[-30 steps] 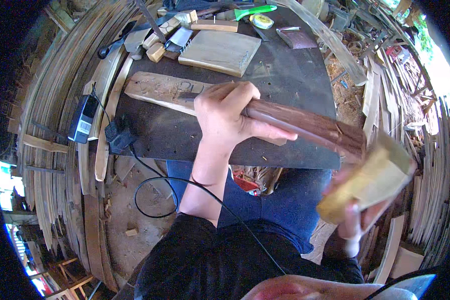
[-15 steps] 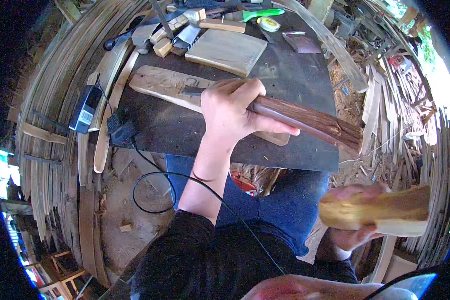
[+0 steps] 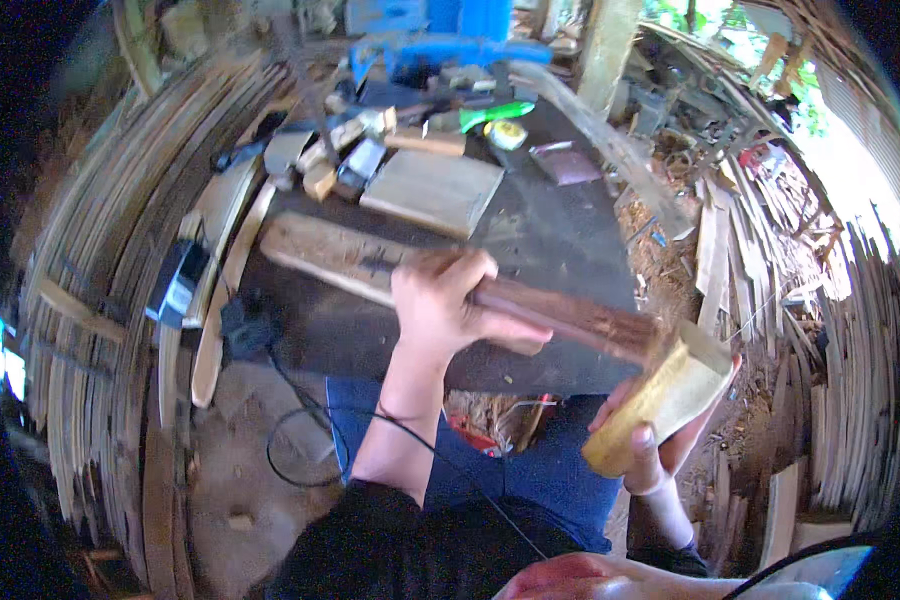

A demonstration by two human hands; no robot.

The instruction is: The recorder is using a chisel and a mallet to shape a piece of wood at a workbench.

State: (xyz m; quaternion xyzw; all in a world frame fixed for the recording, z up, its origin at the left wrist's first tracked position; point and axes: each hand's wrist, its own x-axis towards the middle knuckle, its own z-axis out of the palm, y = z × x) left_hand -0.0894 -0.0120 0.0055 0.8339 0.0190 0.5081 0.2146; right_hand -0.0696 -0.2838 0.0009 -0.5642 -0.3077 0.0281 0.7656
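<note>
Gripping the dark wooden stick (image 3: 560, 320) in my left hand (image 3: 445, 305), fingers clamped round it, my right hand (image 3: 650, 450) clasping a pale wood block (image 3: 660, 400) at its far end, table (image 3: 560, 240) beneath.

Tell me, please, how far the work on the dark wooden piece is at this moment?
Done: the dark wooden piece already looks shaped, long and rounded. In hand: the left hand grips it over the dark bench, and the right hand holds a pale wooden block against its blurred end. Left: I cannot tell; the end is too blurred to judge its finish.
</note>
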